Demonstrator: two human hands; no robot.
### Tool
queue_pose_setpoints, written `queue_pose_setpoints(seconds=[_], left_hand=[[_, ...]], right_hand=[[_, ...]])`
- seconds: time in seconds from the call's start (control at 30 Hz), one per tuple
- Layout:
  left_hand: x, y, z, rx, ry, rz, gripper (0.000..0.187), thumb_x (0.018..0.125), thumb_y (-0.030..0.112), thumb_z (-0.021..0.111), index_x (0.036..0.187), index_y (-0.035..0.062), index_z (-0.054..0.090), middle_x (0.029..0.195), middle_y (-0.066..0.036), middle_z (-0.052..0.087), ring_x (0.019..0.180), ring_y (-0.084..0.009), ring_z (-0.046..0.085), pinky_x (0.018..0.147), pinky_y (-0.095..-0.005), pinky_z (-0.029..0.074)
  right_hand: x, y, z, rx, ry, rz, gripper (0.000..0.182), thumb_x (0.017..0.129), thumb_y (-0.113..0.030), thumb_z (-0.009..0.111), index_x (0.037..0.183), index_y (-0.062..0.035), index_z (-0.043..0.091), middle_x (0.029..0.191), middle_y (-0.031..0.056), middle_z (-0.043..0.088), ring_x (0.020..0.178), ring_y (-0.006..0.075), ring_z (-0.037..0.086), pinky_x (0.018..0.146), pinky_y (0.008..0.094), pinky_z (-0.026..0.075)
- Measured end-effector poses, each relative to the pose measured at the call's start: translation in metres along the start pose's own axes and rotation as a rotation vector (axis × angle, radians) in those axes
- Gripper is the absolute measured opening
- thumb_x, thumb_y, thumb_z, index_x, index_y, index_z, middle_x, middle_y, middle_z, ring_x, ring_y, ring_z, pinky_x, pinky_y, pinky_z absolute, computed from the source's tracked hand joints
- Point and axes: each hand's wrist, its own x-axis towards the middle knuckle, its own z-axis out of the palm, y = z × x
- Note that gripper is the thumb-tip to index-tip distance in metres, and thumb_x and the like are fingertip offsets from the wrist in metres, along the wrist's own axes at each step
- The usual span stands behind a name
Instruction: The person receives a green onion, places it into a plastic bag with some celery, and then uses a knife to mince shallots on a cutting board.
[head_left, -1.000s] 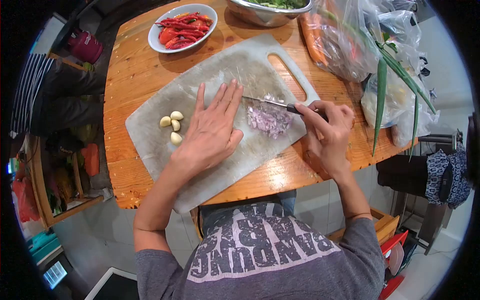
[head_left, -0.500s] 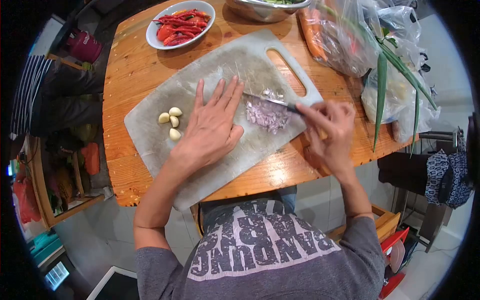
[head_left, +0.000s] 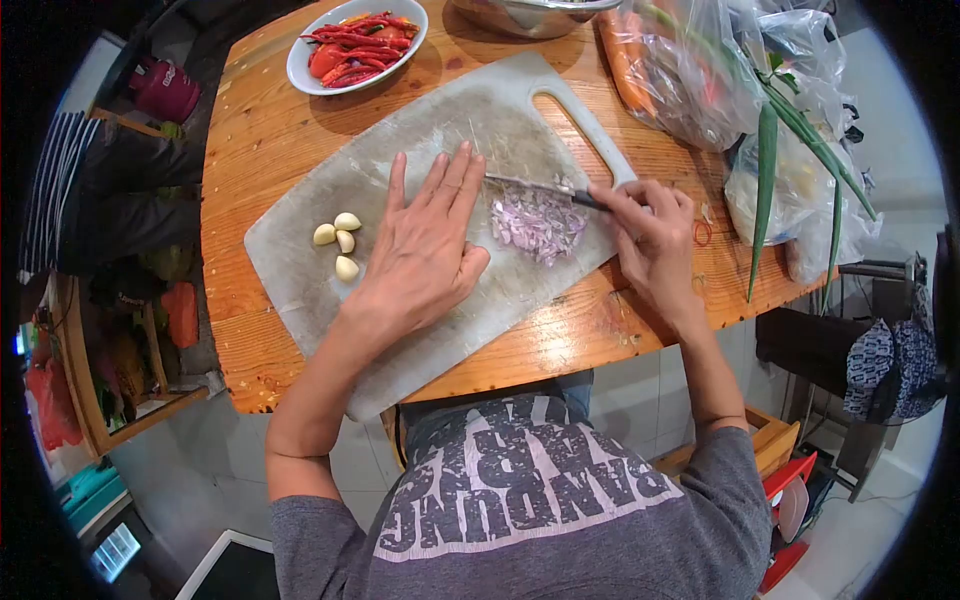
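Observation:
My left hand (head_left: 418, 250) lies flat on the grey-white cutting board (head_left: 370, 390), its fingers stretched toward the far side. My right hand (head_left: 652, 235) is closed around the dark handle of a knife (head_left: 540, 185). The blade points left, its tip close to the fingers of my left hand. Just on the near side of the blade is a pile of chopped purple shallot (head_left: 538, 225). Several peeled garlic cloves (head_left: 346, 242) sit on the board to the left of my left hand.
A white bowl of red chillies (head_left: 358, 50) stands at the back left of the wooden table (head_left: 255, 330). Behind the board is a metal bowl (head_left: 530, 18). Plastic bags with carrots (head_left: 625, 65) and green leaves (head_left: 765, 190) lie at the right.
The knife and my right hand have moved slightly up and left, and the blade lies along the far edge of the shallot pile. My left hand has barely moved.

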Motion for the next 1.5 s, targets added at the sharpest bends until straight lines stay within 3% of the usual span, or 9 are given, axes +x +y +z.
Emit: queue_pose_setpoints(seconds=[0.5, 1.2, 1.5], left_hand=[[-0.001, 0.001, -0.004, 0.007, -0.036, 0.007, 0.085, 0.084, 0.021, 0.051, 0.160, -0.0004, 0.021, 0.167, -0.019, 0.024, 0.154, -0.0343, 0.025, 0.128, -0.0554, 0.002], [0.001, -0.001, -0.007, -0.005, -0.037, 0.024, 0.087, 0.081, 0.019, 0.051, 0.161, 0.0008, 0.021, 0.168, -0.017, 0.023, 0.155, -0.0375, 0.020, 0.127, -0.0566, 0.001], [-0.005, -0.006, -0.009, -0.067, -0.083, 0.045, 0.089, 0.080, 0.017, 0.050, 0.162, 0.0039, 0.017, 0.169, -0.016, 0.021, 0.156, -0.0373, 0.017, 0.127, -0.0570, -0.001]], right_hand=[[-0.017, -0.018, -0.003, 0.027, -0.012, -0.004, 0.044, 0.076, -0.004, 0.076, 0.117, -0.0170, 0.076, 0.084, 0.0010, 0.061, 0.074, 0.0174, 0.057, 0.085, 0.0389, 0.033], [-0.026, -0.036, -0.009, -0.006, 0.014, 0.020, 0.036, 0.077, -0.009, 0.080, 0.113, -0.0135, 0.077, 0.078, 0.0013, 0.060, 0.074, 0.0189, 0.058, 0.087, 0.0404, 0.035], [-0.023, -0.034, -0.012, 0.034, 0.056, -0.052, 0.044, 0.074, -0.004, 0.080, 0.118, -0.0127, 0.076, 0.082, 0.0014, 0.060, 0.075, 0.0210, 0.055, 0.075, 0.0375, 0.039]])
